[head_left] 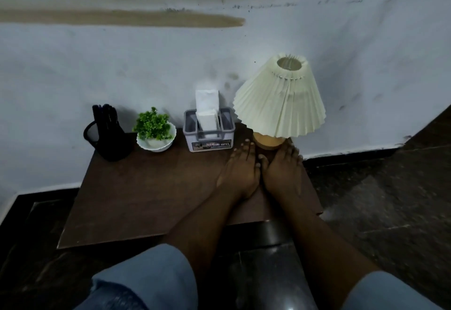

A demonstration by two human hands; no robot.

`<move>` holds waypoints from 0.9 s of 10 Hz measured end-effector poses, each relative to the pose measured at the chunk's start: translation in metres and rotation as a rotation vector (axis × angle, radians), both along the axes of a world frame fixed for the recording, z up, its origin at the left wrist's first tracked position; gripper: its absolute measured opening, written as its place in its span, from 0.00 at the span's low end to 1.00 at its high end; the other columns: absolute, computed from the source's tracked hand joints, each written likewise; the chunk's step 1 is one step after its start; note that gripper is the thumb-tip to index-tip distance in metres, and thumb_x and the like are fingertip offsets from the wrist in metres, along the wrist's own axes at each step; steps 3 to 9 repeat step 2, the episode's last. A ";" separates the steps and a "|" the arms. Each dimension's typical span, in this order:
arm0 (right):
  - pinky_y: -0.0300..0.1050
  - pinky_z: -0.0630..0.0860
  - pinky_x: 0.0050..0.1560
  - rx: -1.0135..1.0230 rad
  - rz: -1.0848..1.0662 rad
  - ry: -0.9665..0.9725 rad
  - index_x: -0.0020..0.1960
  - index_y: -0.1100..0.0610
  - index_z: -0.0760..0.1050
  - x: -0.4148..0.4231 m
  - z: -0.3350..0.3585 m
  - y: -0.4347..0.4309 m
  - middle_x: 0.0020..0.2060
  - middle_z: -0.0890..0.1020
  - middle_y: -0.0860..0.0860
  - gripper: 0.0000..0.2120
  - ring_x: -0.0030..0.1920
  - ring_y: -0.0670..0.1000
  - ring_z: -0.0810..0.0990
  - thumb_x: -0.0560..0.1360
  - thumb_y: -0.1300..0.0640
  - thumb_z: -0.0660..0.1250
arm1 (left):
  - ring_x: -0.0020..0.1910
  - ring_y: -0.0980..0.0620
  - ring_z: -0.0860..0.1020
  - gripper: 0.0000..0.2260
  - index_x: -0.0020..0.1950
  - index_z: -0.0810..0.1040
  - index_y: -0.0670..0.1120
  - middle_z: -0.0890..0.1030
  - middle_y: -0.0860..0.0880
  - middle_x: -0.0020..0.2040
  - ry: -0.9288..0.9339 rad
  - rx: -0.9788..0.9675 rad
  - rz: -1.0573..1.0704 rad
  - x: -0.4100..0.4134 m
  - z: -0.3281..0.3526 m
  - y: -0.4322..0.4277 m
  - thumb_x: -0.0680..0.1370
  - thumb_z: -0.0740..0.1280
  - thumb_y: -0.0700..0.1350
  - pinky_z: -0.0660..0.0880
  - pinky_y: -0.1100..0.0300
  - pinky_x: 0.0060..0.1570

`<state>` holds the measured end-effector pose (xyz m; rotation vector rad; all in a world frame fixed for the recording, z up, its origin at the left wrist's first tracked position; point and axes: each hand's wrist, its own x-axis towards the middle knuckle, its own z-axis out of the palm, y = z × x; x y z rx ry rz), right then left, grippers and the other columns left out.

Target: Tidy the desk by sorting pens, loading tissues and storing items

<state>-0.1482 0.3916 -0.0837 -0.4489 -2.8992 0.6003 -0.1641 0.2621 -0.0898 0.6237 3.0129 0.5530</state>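
- A pale, stained wall [170, 65] backs a small dark wooden desk [146, 187] that stands on a dark floor.
- A lamp [280, 100] with a pleated cream shade stands at the desk's far right corner.
- A black pen holder [112, 141] stands at the far left with dark pens [105, 112] upright in it.
- A grey tissue holder [210, 145] sits between a potted plant [152, 124] and the lamp, with white tissues [207, 107] standing upright in it.
- The left hand [240, 170] and right hand [280, 170] lie flat on the desk side by side, fingers straight, holding nothing, fingertips near the lamp's base.
- The tissue holder lies just ahead and left of the left hand, and the pens are well apart, farther left. The left hand is likely the nearer for either.
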 end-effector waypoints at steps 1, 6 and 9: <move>0.61 0.46 0.81 0.121 0.025 -0.103 0.83 0.63 0.46 0.035 -0.004 -0.011 0.81 0.53 0.66 0.39 0.81 0.65 0.51 0.83 0.38 0.50 | 0.84 0.46 0.52 0.28 0.84 0.55 0.39 0.54 0.41 0.85 -0.033 -0.030 -0.016 0.022 0.004 -0.017 0.87 0.52 0.52 0.45 0.52 0.82; 0.65 0.43 0.79 0.203 0.135 -0.176 0.84 0.52 0.46 0.066 -0.004 -0.021 0.83 0.49 0.59 0.35 0.82 0.65 0.47 0.83 0.36 0.47 | 0.85 0.46 0.49 0.29 0.85 0.54 0.44 0.53 0.44 0.86 -0.066 -0.046 0.046 0.058 0.009 -0.055 0.86 0.53 0.56 0.44 0.51 0.82; 0.65 0.43 0.79 0.203 0.135 -0.176 0.84 0.52 0.46 0.066 -0.004 -0.021 0.83 0.49 0.59 0.35 0.82 0.65 0.47 0.83 0.36 0.47 | 0.85 0.46 0.49 0.29 0.85 0.54 0.44 0.53 0.44 0.86 -0.066 -0.046 0.046 0.058 0.009 -0.055 0.86 0.53 0.56 0.44 0.51 0.82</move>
